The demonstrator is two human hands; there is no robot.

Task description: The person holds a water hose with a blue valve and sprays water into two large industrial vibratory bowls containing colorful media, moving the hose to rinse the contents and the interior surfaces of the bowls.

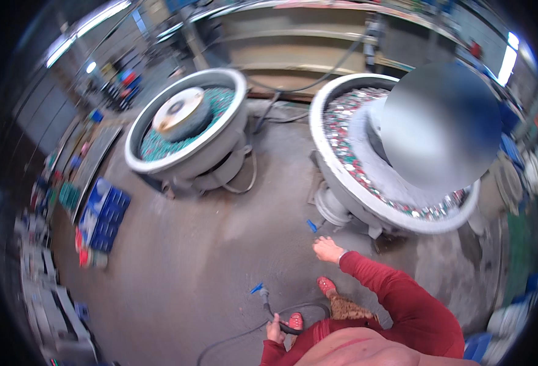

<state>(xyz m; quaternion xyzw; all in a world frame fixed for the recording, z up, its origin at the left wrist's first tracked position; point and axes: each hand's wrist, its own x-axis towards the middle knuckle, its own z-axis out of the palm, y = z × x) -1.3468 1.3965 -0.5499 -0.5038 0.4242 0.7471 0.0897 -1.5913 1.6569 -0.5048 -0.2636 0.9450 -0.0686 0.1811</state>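
Observation:
My left hand (275, 330) is wrapped round a dark hose (267, 310) near its end, low in front of my body. At the hose's tip is a fitting with a blue lever (257, 288). My right hand (328, 249) reaches forward with loosely bent fingers and nothing visible in it. Just beyond it, a blue valve handle (312, 226) sits low beside the big round tub (324, 143) on the right. That tub holds many small red, white and green pieces (344, 145). A round blurred patch hides much of its right side.
A second round tub (136, 160), with green pieces and a pale centre hub (181, 113), stands ahead on the left. Blue crates (107, 215) lie on the left floor. Shelving (293, 46) lines the back. The hose trails over the floor by my feet.

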